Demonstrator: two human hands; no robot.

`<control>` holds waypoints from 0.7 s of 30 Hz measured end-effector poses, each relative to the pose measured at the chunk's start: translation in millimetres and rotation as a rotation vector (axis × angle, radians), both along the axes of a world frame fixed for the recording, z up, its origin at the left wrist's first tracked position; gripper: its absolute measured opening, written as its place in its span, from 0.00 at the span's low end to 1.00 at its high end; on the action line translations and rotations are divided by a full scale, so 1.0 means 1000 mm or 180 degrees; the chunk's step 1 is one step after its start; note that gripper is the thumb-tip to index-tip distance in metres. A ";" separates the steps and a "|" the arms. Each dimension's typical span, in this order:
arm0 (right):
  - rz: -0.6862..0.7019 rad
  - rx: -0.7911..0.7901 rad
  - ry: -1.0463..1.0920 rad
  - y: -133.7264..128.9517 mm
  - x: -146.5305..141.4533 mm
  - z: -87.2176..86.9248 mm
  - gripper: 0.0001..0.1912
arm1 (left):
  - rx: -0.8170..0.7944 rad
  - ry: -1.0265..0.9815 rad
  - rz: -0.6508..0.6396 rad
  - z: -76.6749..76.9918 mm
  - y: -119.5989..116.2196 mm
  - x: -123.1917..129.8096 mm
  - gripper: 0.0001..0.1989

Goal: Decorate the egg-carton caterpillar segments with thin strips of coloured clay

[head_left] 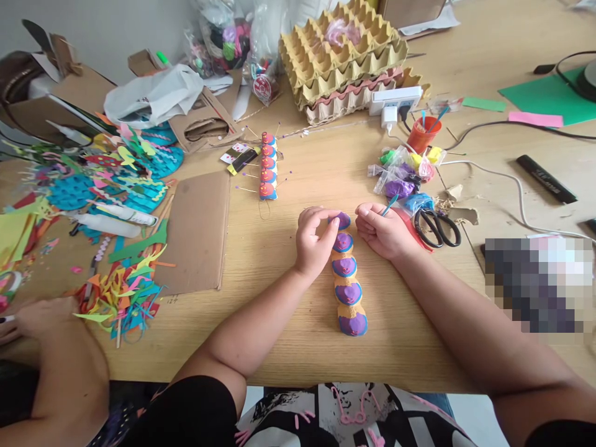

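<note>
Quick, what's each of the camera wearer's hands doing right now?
Left hand: curled at the far end of the purple-topped strip; firm grip or not, can't tell.
Right hand: closed, holding a thin blue tool.

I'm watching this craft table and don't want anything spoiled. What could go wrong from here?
The left hand is at the far end of the purple strip, so too firm a press might dent it. The blue tool in the right hand is close by and could scratch it. The scissors lie beside the right forearm, which might bump them.
</note>
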State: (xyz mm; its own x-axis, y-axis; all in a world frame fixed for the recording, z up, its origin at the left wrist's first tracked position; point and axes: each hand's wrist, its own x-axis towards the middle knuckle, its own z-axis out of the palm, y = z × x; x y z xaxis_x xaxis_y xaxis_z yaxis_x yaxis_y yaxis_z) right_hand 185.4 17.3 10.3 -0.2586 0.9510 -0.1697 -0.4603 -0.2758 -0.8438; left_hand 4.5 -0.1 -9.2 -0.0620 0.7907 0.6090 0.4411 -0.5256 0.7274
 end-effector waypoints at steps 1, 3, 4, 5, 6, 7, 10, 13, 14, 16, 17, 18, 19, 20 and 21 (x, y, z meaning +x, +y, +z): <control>-0.0003 -0.0004 0.0030 0.000 0.000 0.001 0.28 | -0.0010 0.0018 0.0001 0.000 0.000 0.000 0.09; 0.0005 -0.0010 0.0080 -0.001 0.000 0.001 0.29 | -0.0007 0.0016 -0.0027 0.000 0.000 -0.001 0.08; 0.0008 -0.0013 0.0089 -0.001 0.000 0.002 0.30 | 0.0003 -0.0004 -0.0045 0.000 0.000 -0.001 0.07; 0.0012 -0.0013 0.0087 -0.001 -0.001 0.002 0.30 | 0.0013 -0.0029 -0.0058 0.000 0.000 -0.001 0.07; 0.0017 -0.0013 0.0078 -0.001 -0.001 0.002 0.30 | 0.0011 -0.0059 -0.0065 0.000 0.000 -0.001 0.06; 0.0014 -0.0011 0.0071 -0.001 -0.001 0.003 0.31 | 0.0002 -0.0094 -0.0071 0.000 0.000 -0.001 0.05; -0.0010 0.0000 0.0097 -0.001 -0.001 0.003 0.31 | -0.0070 -0.0210 -0.0092 0.000 0.000 0.000 0.04; -0.0013 0.0010 0.0153 -0.001 -0.001 0.004 0.31 | -0.0113 -0.0264 -0.0108 -0.001 0.000 0.000 0.03; -0.0018 0.0014 0.0165 -0.001 -0.001 0.004 0.30 | -0.0117 -0.0273 -0.0108 -0.001 0.000 0.000 0.03; -0.0039 0.0032 0.0171 -0.001 -0.001 0.003 0.29 | -0.0132 -0.0289 -0.0098 -0.001 0.000 0.000 0.04; -0.0051 0.0052 0.0171 -0.001 -0.002 0.002 0.28 | -0.0142 -0.0293 -0.0098 -0.001 0.000 0.000 0.04; -0.0054 0.0081 0.0170 -0.001 -0.002 0.001 0.28 | -0.0153 -0.0294 -0.0095 -0.002 0.000 0.000 0.04; -0.0050 0.0112 0.0167 -0.001 -0.002 0.000 0.29 | -0.0161 -0.0290 -0.0095 -0.001 0.000 0.000 0.04; -0.0044 0.0138 0.0164 0.000 -0.002 0.000 0.30 | -0.0166 -0.0282 -0.0100 -0.001 0.000 0.000 0.04; -0.0035 0.0150 0.0156 0.000 -0.002 -0.001 0.31 | -0.0167 -0.0276 -0.0100 -0.001 0.000 0.000 0.04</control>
